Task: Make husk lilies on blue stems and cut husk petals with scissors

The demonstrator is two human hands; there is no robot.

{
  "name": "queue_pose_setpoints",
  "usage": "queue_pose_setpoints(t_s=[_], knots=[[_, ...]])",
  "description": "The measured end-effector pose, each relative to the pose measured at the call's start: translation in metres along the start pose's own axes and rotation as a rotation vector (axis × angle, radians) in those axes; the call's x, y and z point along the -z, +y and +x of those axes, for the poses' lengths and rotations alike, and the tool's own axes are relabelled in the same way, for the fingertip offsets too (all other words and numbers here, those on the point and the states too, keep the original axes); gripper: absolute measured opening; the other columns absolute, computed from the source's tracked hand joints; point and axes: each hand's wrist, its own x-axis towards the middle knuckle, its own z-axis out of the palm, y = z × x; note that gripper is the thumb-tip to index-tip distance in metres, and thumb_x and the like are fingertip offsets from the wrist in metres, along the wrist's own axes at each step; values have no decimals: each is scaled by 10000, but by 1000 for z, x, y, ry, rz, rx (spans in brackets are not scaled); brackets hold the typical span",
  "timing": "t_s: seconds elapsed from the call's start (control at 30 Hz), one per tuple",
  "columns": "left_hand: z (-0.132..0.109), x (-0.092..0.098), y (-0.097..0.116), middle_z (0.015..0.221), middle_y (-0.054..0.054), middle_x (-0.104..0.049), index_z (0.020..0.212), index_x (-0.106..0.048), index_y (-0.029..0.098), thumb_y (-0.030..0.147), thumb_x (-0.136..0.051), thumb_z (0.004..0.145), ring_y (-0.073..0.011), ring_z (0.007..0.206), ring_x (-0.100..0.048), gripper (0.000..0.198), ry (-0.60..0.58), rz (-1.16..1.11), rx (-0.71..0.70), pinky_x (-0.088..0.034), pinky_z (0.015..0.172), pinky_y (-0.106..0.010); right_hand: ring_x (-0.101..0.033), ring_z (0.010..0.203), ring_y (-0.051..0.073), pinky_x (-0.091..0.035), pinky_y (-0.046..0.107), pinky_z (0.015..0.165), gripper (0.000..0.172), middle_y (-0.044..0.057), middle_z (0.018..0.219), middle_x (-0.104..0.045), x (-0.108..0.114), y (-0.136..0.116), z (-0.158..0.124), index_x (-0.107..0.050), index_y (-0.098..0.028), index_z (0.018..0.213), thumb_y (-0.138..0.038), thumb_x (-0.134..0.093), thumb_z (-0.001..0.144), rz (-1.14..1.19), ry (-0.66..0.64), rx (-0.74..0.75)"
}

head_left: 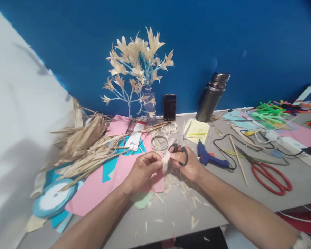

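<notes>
In the middle of the table my left hand (145, 169) is closed, thumb and fingers pinching a small pale piece of corn husk (166, 160). My right hand (189, 167) is closed on a pair of scissors with black handles (185, 156). Its fingertips also touch the husk piece from the right. Where the scissor blades point is hard to make out. Below both hands, thin husk clippings (181, 186) are scattered on the table. Just behind them lies a roll of tape (159, 142).
Dried husks (88, 138) and a blue ribbon spool (55, 199) lie left. Behind stand husk flowers (140, 55), a phone (169, 106) and a dark flask (211, 98). To the right are a blue glue gun (212, 158), red-handled scissors (271, 176) and green pipe cleaners (269, 112).
</notes>
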Motion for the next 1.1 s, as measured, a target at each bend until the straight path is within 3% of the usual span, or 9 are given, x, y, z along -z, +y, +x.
queue_pose_setpoints(t_s=[0.13,0.27,0.4,0.57,0.77,0.97,1.1], knots=[[0,2,0,707,15,-611,749,-628,172,254,-819,720,-91,642,-561,210,22,-110,-3,-493,669,-256,-272,439,44,-213,191,431,343,-66,566,-437,4,0,2,-608,-142,766,-352,-854,652,42,-30,-18],[0,-1,3,763,-7,-669,768,-627,166,230,-843,687,-119,724,-629,239,90,-202,-15,-529,755,-296,-390,487,81,-246,217,444,508,26,682,-572,7,12,-3,-648,-124,821,-626,-719,796,-222,-107,75],[0,-4,7,740,-21,-682,788,-594,167,251,-856,662,-166,730,-673,302,142,-285,-89,-552,720,-321,-442,520,121,-310,239,472,630,39,642,-573,2,24,-12,-684,-113,866,-734,-582,847,-438,-145,99],[-1,-2,8,750,-35,-699,821,-544,184,265,-812,723,-158,688,-666,297,173,-270,-143,-512,597,-247,-435,474,108,-310,223,446,633,31,596,-571,-10,29,-19,-678,-118,797,-746,-605,822,-443,-184,35],[-2,-2,6,660,-2,-644,756,-592,158,235,-825,686,-121,663,-612,255,161,-230,-199,-502,670,-247,-480,513,113,-309,217,469,594,58,654,-627,-10,28,-20,-660,-119,810,-711,-623,836,-387,-222,-1],[0,-1,10,675,7,-646,788,-638,162,217,-811,679,-113,657,-595,212,291,-173,-288,-461,654,-226,-567,558,146,-395,227,499,615,77,699,-656,-9,19,-24,-624,-129,761,-742,-619,810,-463,-355,-68],[0,-1,15,628,20,-619,728,-623,161,194,-798,675,-109,613,-571,186,308,-78,-327,-445,633,-231,-585,566,156,-437,245,532,558,51,648,-649,-12,18,-25,-644,-137,719,-689,-700,769,-528,-376,-103]])
